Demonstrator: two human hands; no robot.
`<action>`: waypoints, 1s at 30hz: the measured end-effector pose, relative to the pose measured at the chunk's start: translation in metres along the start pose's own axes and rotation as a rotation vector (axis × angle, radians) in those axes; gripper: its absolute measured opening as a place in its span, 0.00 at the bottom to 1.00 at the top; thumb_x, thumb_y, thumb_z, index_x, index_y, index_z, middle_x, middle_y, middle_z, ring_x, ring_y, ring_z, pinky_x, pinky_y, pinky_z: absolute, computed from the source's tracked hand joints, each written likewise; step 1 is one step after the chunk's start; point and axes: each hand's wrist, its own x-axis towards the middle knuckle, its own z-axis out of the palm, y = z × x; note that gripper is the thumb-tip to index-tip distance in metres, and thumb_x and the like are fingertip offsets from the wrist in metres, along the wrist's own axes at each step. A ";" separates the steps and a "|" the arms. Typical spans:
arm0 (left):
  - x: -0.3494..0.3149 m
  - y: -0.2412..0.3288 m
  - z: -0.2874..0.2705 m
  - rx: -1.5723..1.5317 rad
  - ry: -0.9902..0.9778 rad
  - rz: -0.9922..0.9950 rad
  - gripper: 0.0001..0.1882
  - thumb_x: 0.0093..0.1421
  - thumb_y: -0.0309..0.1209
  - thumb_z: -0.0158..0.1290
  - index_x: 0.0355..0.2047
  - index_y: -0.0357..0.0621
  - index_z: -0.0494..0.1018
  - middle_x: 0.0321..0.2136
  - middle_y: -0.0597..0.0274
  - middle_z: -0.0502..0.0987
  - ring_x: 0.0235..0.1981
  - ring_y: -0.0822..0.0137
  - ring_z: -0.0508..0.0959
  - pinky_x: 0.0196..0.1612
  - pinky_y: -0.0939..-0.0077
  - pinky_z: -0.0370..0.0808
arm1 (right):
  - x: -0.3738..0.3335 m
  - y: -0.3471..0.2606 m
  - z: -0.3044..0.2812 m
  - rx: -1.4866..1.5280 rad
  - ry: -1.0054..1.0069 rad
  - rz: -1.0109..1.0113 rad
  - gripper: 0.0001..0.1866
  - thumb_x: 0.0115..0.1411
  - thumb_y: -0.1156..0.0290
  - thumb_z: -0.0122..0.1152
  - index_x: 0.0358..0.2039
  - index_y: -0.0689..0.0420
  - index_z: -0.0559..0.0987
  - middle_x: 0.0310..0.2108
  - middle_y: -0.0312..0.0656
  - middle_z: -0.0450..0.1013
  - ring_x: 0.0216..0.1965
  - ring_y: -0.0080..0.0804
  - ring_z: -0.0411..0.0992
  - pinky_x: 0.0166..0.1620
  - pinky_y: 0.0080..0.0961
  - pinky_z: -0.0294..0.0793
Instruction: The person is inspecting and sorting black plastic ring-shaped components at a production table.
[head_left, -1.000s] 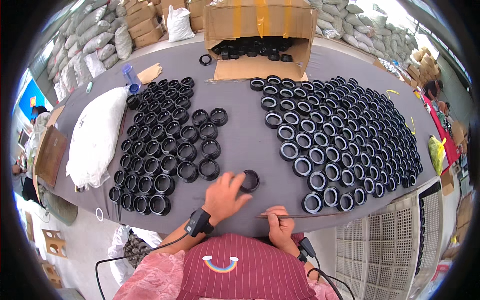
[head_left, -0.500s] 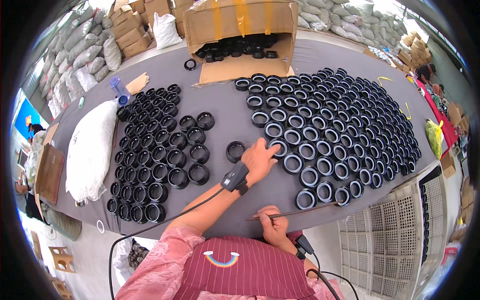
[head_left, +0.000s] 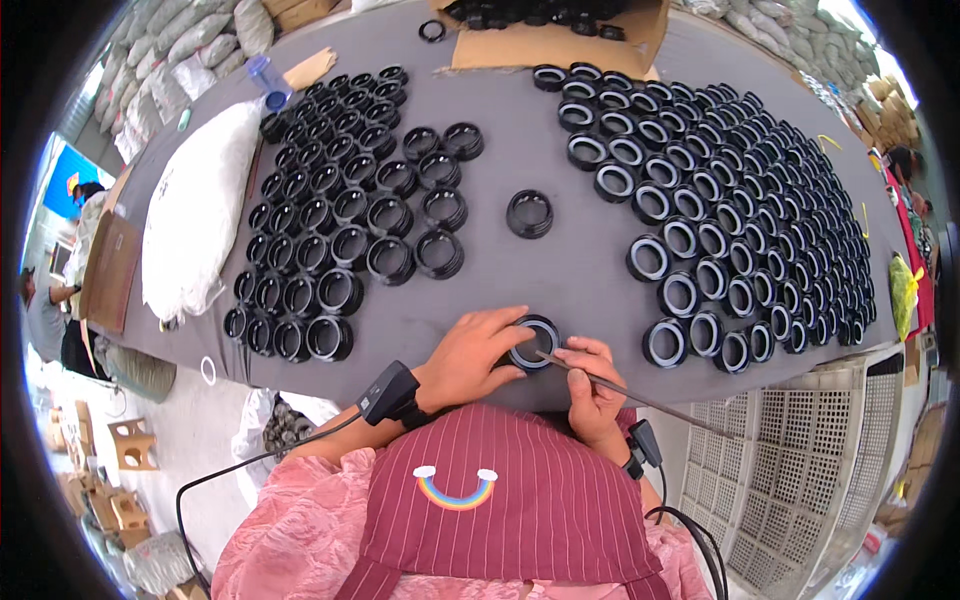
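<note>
Close to the table's near edge, my left hand point(head_left: 470, 352) grips a black ring point(head_left: 551, 332) with a pale inner lining, fingers and thumb around its left side. A thin dark rod point(head_left: 650, 399) is pinched in my right hand point(head_left: 592, 388). Its tip is over the ring's opening; whether it touches the lining I cannot tell. A lone black ring point(head_left: 529, 214) lies farther up the table. To the right spread many black rings with pale linings point(head_left: 682, 237). At the left, another group of black rings point(head_left: 350, 205) shows dark insides.
A white sack point(head_left: 195, 215) lies along the table's left side, below a blue-capped clear bottle point(head_left: 268, 80). At the far edge stands a cardboard box point(head_left: 640, 30) with black rings inside. Plastic crates point(head_left: 780, 440) stand at the lower right. Cables run from both wrists.
My left hand has come back from the right-hand group with a pale-lined ring, now near my body. My right hand has brought the rod's tip to it. The whole view has shifted.
</note>
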 end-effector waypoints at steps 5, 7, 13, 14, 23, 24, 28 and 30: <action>-0.023 -0.005 0.008 -0.117 0.177 0.037 0.17 0.52 0.31 0.65 0.43 0.48 0.78 0.60 0.47 0.68 0.58 0.48 0.70 0.60 0.55 0.66 | 0.000 0.004 0.002 -0.126 -0.169 -0.082 0.05 0.61 0.77 0.59 0.36 0.60 0.82 0.37 0.40 0.81 0.45 0.42 0.75 0.55 0.44 0.72; -0.024 -0.006 0.008 -0.103 0.176 0.053 0.16 0.52 0.30 0.65 0.42 0.48 0.77 0.60 0.46 0.68 0.58 0.47 0.70 0.59 0.55 0.67 | 0.000 0.004 0.003 -0.166 -0.195 -0.104 0.05 0.61 0.77 0.59 0.36 0.60 0.82 0.36 0.39 0.81 0.44 0.42 0.75 0.55 0.44 0.72; -0.023 -0.008 0.011 -0.115 0.197 0.083 0.13 0.53 0.28 0.64 0.40 0.47 0.77 0.57 0.46 0.69 0.58 0.46 0.70 0.58 0.55 0.68 | 0.001 0.000 0.008 -0.192 -0.184 -0.108 0.05 0.60 0.77 0.61 0.36 0.60 0.82 0.36 0.40 0.81 0.42 0.42 0.74 0.50 0.40 0.74; -0.023 -0.008 0.011 -0.117 0.195 0.081 0.13 0.53 0.28 0.64 0.40 0.47 0.77 0.57 0.46 0.70 0.57 0.46 0.71 0.58 0.55 0.68 | 0.000 0.000 0.009 -0.164 -0.160 -0.072 0.05 0.60 0.78 0.61 0.37 0.61 0.82 0.36 0.41 0.81 0.42 0.41 0.74 0.49 0.38 0.74; -0.020 -0.011 0.012 -0.108 0.207 0.108 0.12 0.54 0.28 0.63 0.38 0.46 0.76 0.56 0.45 0.70 0.56 0.46 0.71 0.57 0.54 0.69 | 0.016 -0.002 0.024 -0.260 -0.185 -0.038 0.07 0.58 0.81 0.63 0.38 0.59 0.81 0.39 0.43 0.80 0.42 0.42 0.75 0.47 0.35 0.75; -0.021 -0.011 0.013 -0.108 0.211 0.104 0.12 0.54 0.28 0.63 0.38 0.46 0.76 0.56 0.45 0.70 0.56 0.46 0.71 0.57 0.54 0.69 | 0.017 0.000 0.024 -0.299 -0.205 -0.059 0.07 0.58 0.80 0.64 0.38 0.58 0.81 0.39 0.44 0.80 0.43 0.44 0.75 0.48 0.35 0.76; -0.021 -0.010 0.016 -0.113 0.213 0.079 0.11 0.54 0.28 0.63 0.37 0.45 0.74 0.54 0.45 0.71 0.55 0.45 0.72 0.56 0.53 0.70 | 0.027 -0.005 0.021 -0.416 -0.194 -0.149 0.06 0.59 0.80 0.64 0.38 0.59 0.80 0.38 0.45 0.80 0.43 0.45 0.75 0.48 0.36 0.76; -0.022 -0.010 0.018 -0.112 0.226 0.073 0.11 0.54 0.29 0.63 0.37 0.45 0.74 0.54 0.45 0.71 0.55 0.45 0.72 0.55 0.53 0.71 | 0.028 -0.007 0.019 -0.425 -0.196 -0.125 0.06 0.59 0.80 0.63 0.37 0.59 0.79 0.38 0.45 0.80 0.43 0.46 0.76 0.49 0.38 0.76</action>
